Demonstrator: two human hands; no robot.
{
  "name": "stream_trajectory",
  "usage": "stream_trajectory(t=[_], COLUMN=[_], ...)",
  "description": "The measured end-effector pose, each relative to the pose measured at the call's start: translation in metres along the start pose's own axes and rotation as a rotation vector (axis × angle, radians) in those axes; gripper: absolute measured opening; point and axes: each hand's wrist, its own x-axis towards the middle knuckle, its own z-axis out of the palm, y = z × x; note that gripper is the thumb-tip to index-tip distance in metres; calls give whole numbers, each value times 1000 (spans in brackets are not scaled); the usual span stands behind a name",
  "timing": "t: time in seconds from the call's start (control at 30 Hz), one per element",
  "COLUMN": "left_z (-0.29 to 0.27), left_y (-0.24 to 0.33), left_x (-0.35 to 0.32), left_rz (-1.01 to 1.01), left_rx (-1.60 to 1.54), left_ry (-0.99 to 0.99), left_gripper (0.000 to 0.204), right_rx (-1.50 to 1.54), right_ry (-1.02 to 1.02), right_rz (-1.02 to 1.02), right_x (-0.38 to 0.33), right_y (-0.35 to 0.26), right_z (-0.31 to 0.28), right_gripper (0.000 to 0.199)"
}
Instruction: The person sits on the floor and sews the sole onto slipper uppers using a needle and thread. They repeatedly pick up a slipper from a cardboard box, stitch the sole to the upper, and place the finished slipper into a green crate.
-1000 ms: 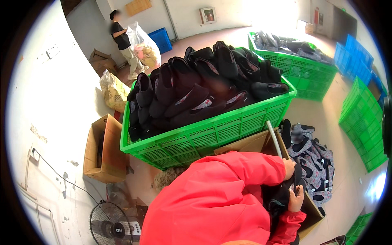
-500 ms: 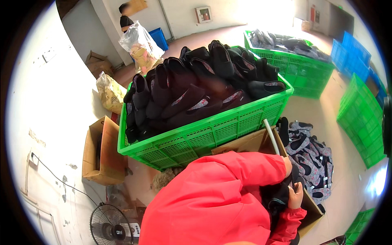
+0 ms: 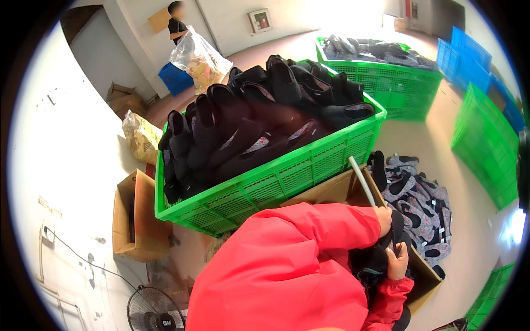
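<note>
Handwork, apparently: clamped left hand (image 3: 385, 220) and right hand (image 3: 397, 260) on black item (image 3: 397, 228) at carton (image 3: 331, 189); next called for steady grip.

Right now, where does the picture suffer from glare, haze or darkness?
Head view: glare washes out part of the back wall; head view: a faint reddish haze covers some black slip-on shoes in the nearest green plastic crate; head view: the fisheye corners are black.

Bright overall; far wall (image 3: 337, 15) blown out, right-edge glare, fisheye bend, black corners, hazy smudge over black shoes (image 3: 268, 121).
</note>
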Motion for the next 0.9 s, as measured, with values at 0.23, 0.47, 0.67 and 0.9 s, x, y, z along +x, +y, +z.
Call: stream_trajectory(t=[0.23,0.47,0.67,0.9], left_z=[28,25,14,-12], left_y=[10,18,24,22], left_x=[6,7,2,-1], left_rz=[-28,34,36,130], left_rx=[20,-1,-33,5], left_ry=[39,10,71,-34], left_gripper=[19,20,15,21], right_rx=[19,38,52,79], right_ry=[31,43,83,95], right_rz=[35,65,64,93], right_x=[-3,-11,-14,-15], right_y=[1,2,1,6], right_z=[-4,-12,-15,-16], right_gripper=[26,24,24,21])
